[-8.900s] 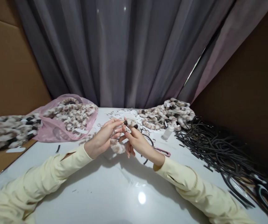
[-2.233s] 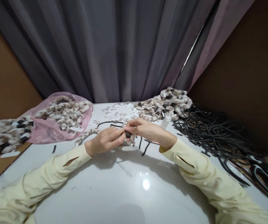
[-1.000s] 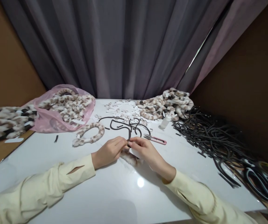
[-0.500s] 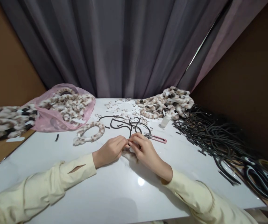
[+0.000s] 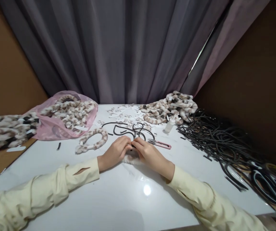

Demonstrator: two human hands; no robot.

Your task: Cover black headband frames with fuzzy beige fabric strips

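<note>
My left hand (image 5: 116,150) and my right hand (image 5: 150,156) meet over the middle of the table. Both are closed, fingertips pinched together on a furry loop (image 5: 131,159) of brown and white plush, which hangs under them. A small black bit, like a tube end, shows between the fingertips; the fingers cover most of it. Just beyond my hands lie several bent black tubes (image 5: 125,132). Pink-handled thread snips (image 5: 162,145) rest close to my right hand. Left of my hands, another furry loop (image 5: 101,140) lies flat.
A pink plastic bag (image 5: 48,131) full of furry loops stands at left. More furry loops (image 5: 162,110) are heaped at the back right, beside a small clear bottle (image 5: 169,126). Small metal rings (image 5: 125,116) are scattered behind. Black tubes (image 5: 215,138) pile up along the right side.
My fingers have drawn closer together over the black bit, and the right hand has turned slightly. A white piece seen under the right hand is now hidden. The view has shifted slightly.
</note>
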